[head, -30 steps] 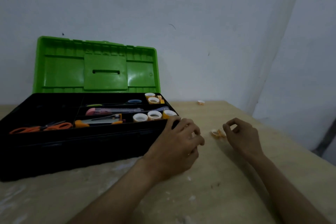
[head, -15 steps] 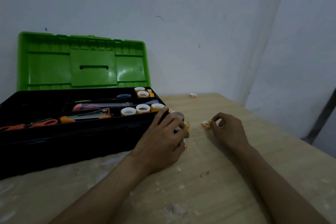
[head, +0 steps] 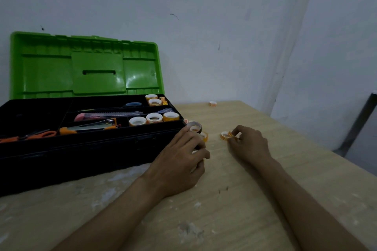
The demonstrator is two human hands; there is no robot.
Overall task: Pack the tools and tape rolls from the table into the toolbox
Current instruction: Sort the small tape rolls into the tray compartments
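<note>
The toolbox (head: 85,149) sits on the left part of the wooden table (head: 265,220), its black base facing near and its green lid (head: 85,67) standing open against the far wall. In the tray, the near right compartment holds three tape rolls (head: 154,118) side by side, and the far right compartment holds two more rolls (head: 155,102). A blue roll (head: 133,104), a pink utility knife (head: 106,115), an orange-handled cutter (head: 87,127) and orange scissors (head: 30,135) lie in the compartments to their left. The left hand (head: 181,159) rests on the table just beside the right near corner of the toolbox, fingers curled downward. Its index fingertip touches a dark roll (head: 195,126) that stands against the box corner. A yellow roll (head: 204,136) lies just to the right of the fingers. A pale edge shows between thumb and fingers, but whether this hand actually grips anything cannot be told. The right hand (head: 248,144) rests on the table to the right, apart from the left hand. Its thumb and forefinger are closed in a pinch on a small orange roll (head: 232,134). A second orange roll (head: 224,135) lies flat on the table, touching the pinched one on its left. A lone roll (head: 212,103) lies on the far edge of the table, well apart from both hands.
</note>
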